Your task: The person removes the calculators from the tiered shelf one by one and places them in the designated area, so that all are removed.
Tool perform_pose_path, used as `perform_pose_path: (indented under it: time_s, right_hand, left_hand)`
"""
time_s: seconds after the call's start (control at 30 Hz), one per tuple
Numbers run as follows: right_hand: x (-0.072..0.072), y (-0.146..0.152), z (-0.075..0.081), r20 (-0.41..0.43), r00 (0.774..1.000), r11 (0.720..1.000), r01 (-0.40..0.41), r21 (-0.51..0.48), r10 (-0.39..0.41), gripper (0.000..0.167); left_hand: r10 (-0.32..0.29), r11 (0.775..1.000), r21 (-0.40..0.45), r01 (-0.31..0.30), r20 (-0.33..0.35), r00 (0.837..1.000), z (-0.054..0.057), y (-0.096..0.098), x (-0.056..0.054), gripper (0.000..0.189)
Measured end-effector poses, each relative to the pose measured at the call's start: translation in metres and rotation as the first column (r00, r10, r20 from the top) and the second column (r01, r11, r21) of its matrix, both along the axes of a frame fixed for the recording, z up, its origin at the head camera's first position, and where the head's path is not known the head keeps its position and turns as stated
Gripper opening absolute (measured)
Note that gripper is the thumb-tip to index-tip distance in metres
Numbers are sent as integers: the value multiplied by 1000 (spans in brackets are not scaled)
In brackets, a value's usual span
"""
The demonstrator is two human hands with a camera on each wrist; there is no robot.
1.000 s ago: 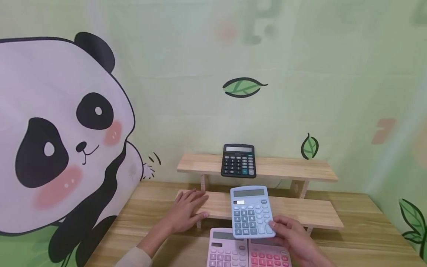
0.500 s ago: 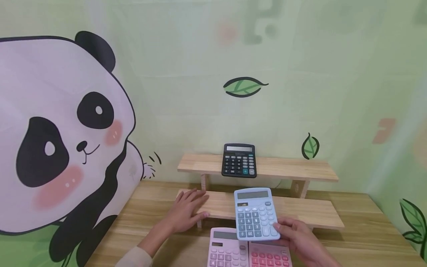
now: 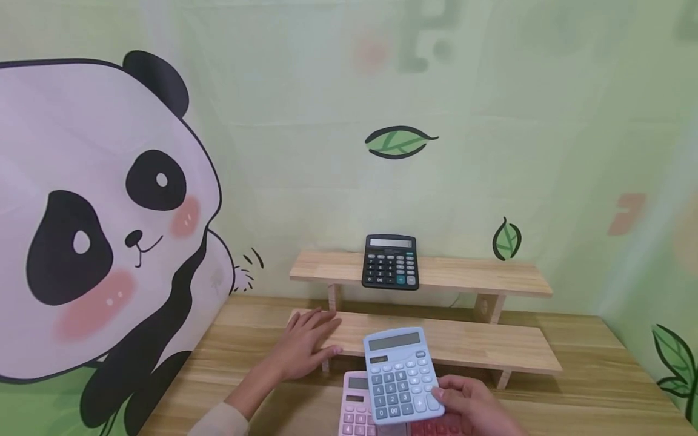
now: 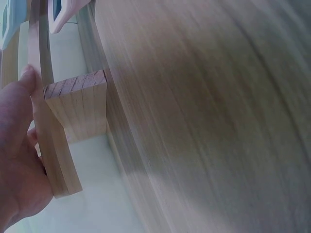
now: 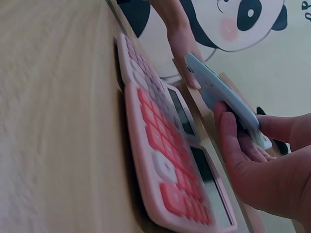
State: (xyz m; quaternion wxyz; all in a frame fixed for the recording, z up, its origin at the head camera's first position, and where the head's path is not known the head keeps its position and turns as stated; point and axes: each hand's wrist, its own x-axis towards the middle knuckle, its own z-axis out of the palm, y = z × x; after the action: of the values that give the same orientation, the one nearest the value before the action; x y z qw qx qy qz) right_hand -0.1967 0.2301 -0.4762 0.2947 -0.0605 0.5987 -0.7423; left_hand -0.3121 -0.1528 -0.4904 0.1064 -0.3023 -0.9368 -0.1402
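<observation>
My right hand (image 3: pixel 471 402) pinches a light blue calculator (image 3: pixel 400 375) at its lower right edge, thumb on the front. In the right wrist view, fingers support the calculator's back. It is tilted and held above a pale pink calculator (image 3: pixel 353 418) and a pink calculator with red keys (image 5: pixel 167 160), covering parts of both in the head view. My left hand (image 3: pixel 305 345) rests on the left end of the lower wooden shelf (image 3: pixel 491 345), fingers extended, thumb at the front edge. A black calculator (image 3: pixel 389 263) leans on the upper shelf (image 3: pixel 469 275).
The two-tier wooden stand rests on a wood-grain tabletop (image 3: pixel 589 387), its lower tier on short legs (image 4: pixel 80 102). Behind it hangs a green backdrop (image 3: pixel 305 151) with a printed panda (image 3: pixel 109 212) at left and leaves.
My right hand shifted the light blue calculator slightly right, then left and down toward me, so it now covers more of the pink calculators. My left hand and the black calculator stayed put.
</observation>
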Motion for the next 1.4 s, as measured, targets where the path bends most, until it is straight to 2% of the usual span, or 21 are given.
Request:
perform_pose_path:
  time_s: [0.1,0.17,0.33,0.47,0.6,0.9,1.2,1.4]
  right_hand:
    - [2,-6,-2,17,999,999,-29,-18,29,53]
    - [3,-9,-4,16,999,999,-45,-25,45,50]
    - [3,-15,-10,-31,998,999,-51,11,52,36]
    - [3,-20,-14,-70,996,997,-56,55,60,32]
    - [5,-23,-19,-85,993,996,-78,34,81,31]
    - [7,-25,-22,-34,994,994,-103,-24,102,31]
    - [6,-28,-25,-34,994,994,-105,-34,104,30]
    - [5,-32,-26,-47,994,995,-103,-6,102,31]
  left_hand:
    - [1,1000,4,-1,5,1000,1,0,0,67]
    - [0,1000,7,0,6,1000,1,0,0,67]
    - [0,1000,2,0,1,1000,2,0,0,66]
    - [3,1000,1,-3,5,1000,2,0,0,66]
    - [1,1000,2,-1,6,1000,1,0,0,66]
    - [2,1000,-4,-2,-3,1000,-1,0,-1,67]
    - [3,1000,0,-3,-13,1000,-2,0,-1,66]
    - [-1,1000,-5,1,-17,1000,-1,0,0,66]
